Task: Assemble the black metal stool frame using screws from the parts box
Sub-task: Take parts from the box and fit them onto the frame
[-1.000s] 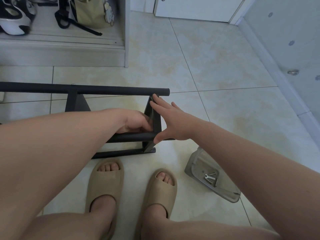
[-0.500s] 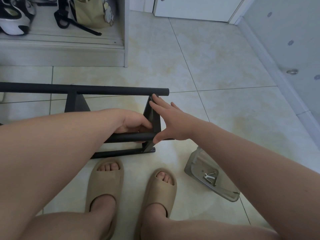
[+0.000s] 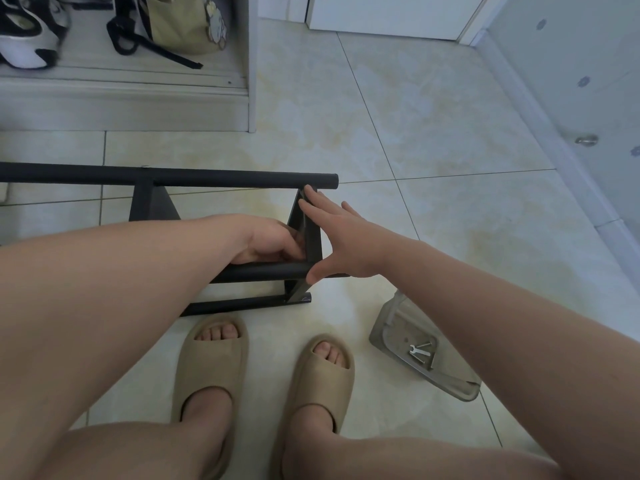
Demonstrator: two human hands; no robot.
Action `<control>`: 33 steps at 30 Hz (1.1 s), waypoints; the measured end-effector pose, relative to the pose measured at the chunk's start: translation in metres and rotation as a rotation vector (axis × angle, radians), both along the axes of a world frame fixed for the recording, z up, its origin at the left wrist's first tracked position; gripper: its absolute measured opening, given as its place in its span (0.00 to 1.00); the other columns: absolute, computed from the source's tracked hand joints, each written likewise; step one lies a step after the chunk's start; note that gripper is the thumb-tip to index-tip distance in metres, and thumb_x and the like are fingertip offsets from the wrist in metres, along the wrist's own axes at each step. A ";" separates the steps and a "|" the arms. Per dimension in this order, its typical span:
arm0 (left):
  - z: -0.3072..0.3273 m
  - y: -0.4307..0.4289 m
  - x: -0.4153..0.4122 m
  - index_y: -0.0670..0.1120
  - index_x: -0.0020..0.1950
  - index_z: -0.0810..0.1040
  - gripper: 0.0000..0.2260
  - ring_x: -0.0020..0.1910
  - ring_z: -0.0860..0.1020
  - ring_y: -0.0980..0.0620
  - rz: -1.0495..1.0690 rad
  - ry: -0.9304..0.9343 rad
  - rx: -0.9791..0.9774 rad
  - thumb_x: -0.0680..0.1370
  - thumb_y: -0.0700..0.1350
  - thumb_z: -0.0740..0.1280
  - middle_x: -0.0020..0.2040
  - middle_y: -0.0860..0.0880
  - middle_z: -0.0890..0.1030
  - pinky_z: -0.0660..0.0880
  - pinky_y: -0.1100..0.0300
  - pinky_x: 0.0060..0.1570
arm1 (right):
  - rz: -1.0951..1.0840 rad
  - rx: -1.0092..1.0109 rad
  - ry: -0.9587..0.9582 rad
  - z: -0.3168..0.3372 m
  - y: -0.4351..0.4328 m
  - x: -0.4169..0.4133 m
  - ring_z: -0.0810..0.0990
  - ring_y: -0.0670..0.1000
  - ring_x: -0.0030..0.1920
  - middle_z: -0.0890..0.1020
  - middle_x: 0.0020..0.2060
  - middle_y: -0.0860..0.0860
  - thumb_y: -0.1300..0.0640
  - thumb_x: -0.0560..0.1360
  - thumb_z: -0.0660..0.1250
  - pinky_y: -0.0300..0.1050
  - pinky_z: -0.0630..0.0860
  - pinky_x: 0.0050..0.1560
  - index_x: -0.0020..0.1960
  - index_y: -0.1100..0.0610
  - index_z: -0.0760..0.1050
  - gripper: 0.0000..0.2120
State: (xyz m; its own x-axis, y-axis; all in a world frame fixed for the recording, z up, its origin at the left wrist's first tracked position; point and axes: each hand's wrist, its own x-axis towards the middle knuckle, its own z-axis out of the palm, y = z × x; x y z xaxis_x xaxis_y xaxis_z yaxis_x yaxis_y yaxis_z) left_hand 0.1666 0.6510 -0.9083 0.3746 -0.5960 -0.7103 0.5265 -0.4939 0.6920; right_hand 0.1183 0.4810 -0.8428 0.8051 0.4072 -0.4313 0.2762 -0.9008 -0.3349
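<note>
Two hands met at the end plate [image 3: 312,237] of the black stool frame [image 3: 207,176] on the floor [image 3: 433,220]: your right hand [image 3: 346,242] pressed flat to brace it, your left hand [image 3: 272,242] curled inside (grip unclear; perhaps seating a screw).

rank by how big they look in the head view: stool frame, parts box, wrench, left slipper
1. stool frame, clearly largest
2-3. left slipper and parts box look alike; an arm hides part of the box, so unranked
4. wrench, smallest
</note>
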 end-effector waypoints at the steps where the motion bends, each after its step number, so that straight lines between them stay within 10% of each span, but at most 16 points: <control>1: 0.000 0.000 0.000 0.41 0.52 0.80 0.09 0.47 0.81 0.44 -0.010 0.020 0.008 0.79 0.33 0.61 0.47 0.42 0.83 0.76 0.50 0.56 | -0.001 -0.002 0.000 0.000 0.000 0.000 0.39 0.45 0.81 0.38 0.82 0.49 0.41 0.68 0.79 0.52 0.38 0.80 0.83 0.56 0.43 0.59; 6: 0.001 -0.001 -0.001 0.43 0.51 0.81 0.07 0.35 0.80 0.50 -0.061 0.048 0.112 0.81 0.42 0.63 0.41 0.46 0.84 0.75 0.56 0.42 | -0.002 0.004 -0.001 0.000 0.000 -0.001 0.39 0.45 0.81 0.38 0.82 0.49 0.41 0.68 0.79 0.52 0.38 0.80 0.83 0.56 0.43 0.59; 18: -0.003 -0.002 0.001 0.39 0.50 0.81 0.09 0.61 0.80 0.36 0.008 -0.059 0.039 0.77 0.31 0.63 0.57 0.35 0.83 0.73 0.44 0.67 | -0.002 0.002 0.001 -0.001 0.000 0.001 0.39 0.45 0.81 0.38 0.82 0.49 0.41 0.68 0.79 0.53 0.39 0.80 0.83 0.56 0.43 0.59; 25: 0.004 -0.002 -0.002 0.43 0.48 0.81 0.08 0.33 0.77 0.51 -0.019 0.070 0.113 0.81 0.43 0.62 0.38 0.47 0.82 0.75 0.57 0.42 | -0.006 0.008 0.003 -0.001 -0.001 0.001 0.39 0.45 0.81 0.38 0.82 0.49 0.41 0.68 0.79 0.52 0.38 0.80 0.83 0.56 0.43 0.59; 33: 0.004 -0.002 -0.003 0.38 0.56 0.81 0.08 0.42 0.80 0.45 -0.011 -0.014 0.096 0.79 0.38 0.65 0.46 0.40 0.83 0.77 0.52 0.50 | -0.006 0.009 0.006 0.000 0.000 0.000 0.39 0.45 0.81 0.38 0.82 0.49 0.41 0.68 0.79 0.53 0.39 0.80 0.83 0.56 0.43 0.59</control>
State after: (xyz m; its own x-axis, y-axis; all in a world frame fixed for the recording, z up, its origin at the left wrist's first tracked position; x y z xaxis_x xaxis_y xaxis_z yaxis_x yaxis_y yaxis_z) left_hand 0.1636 0.6488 -0.9041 0.3787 -0.5292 -0.7593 0.5114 -0.5641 0.6483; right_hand 0.1185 0.4808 -0.8430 0.8046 0.4063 -0.4330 0.2689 -0.8995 -0.3444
